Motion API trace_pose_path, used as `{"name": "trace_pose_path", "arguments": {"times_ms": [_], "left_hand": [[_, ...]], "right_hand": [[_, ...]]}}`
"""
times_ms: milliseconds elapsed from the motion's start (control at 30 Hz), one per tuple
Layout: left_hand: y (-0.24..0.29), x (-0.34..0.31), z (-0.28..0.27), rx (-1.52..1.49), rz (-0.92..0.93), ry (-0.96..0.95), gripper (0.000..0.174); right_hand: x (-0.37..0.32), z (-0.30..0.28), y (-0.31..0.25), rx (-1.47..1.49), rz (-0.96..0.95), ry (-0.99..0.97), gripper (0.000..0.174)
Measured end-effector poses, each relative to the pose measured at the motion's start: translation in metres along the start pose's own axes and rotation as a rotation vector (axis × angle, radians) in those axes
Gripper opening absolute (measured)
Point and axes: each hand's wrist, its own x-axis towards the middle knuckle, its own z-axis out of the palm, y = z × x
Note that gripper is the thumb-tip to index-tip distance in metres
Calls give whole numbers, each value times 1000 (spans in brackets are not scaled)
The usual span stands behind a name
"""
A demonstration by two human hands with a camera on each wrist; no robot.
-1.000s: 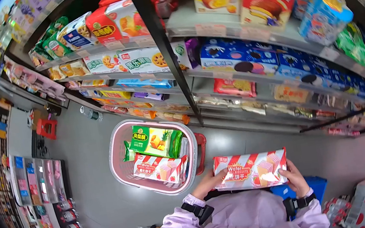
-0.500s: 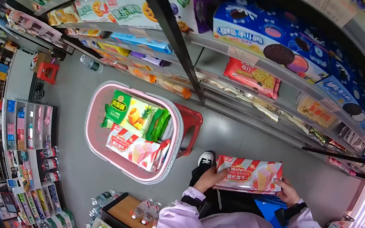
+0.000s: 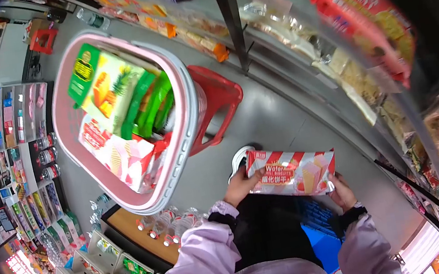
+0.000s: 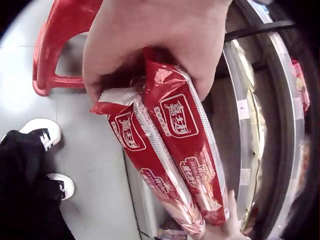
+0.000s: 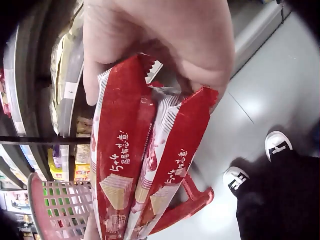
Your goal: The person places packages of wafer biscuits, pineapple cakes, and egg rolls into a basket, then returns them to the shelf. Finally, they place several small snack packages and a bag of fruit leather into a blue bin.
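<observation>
**Two wafer packs held end to end between both hands**

1. Grip. The left hand (image 3: 239, 184) has thumb and fingers curled round the 9 o'clock end of two wafer packs (image 3: 291, 171). The right hand (image 3: 341, 193) pinches the 3 o'clock end in the same way. Neither hand is spread; both clamp the pair face to face. The packs lie roughly level in front of the person's waist, above the floor (image 3: 268, 118).

2. Handling note. The glossy film is likely slippery, so one pack may slide off the other. Hold both together with the fingers close to the crimped end seals. Squeeze lightly, as wafers probably crush under pressure on the flat faces.

3. Materials. The packs are long, flat and rectangular, in shiny red and white striped film with serrated seals and printed wafer pictures.

4. Surroundings. A white shoe (image 3: 239, 156) shows just beside the left hand at 11 o'clock. A basket (image 3: 175, 163) of pink and grey slotted plastic stands at 10 o'clock, holding green and red-white packets. Its red handle (image 3: 214, 101) is glossy moulded plastic. Metal shelves (image 3: 305, 101) with bagged snacks run from 12 to 3 o'clock.
</observation>
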Motion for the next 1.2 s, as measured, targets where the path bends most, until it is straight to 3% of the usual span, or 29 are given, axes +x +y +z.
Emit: {"name": "trace_pose_path", "arguments": {"times_ms": [67, 367, 467, 567, 667, 800, 933, 1067, 1200], "left_hand": [[5, 14, -1, 3, 70, -8, 67], [-21, 97, -15, 110, 159, -32, 51], [-34, 115, -23, 95, 106, -24, 49], [-32, 117, -28, 64, -127, -52, 51], [-45, 132, -35, 117, -107, -131, 63], [-40, 151, -36, 267, -132, -168, 54], [-46, 170, -39, 255, -87, -200, 51], [-43, 194, -31, 355, 92, -173, 50], [-49, 223, -22, 34, 182, -292, 46]], "right_hand": [[19, -12, 7, 53, 97, 47, 47], [94, -24, 37, 62, -7, 114, 47], [107, -27, 54, 49, 27, 138, 49], [110, -25, 64, 38, 45, 104, 50], [114, -34, 77, 32, 31, 99, 49], [118, -41, 87, 98, 6, 127, 46], [127, -47, 101, 136, -51, 151, 42], [155, -67, 110, 103, -185, 200, 41], [170, -73, 100, 191, -270, 195, 42]]}}
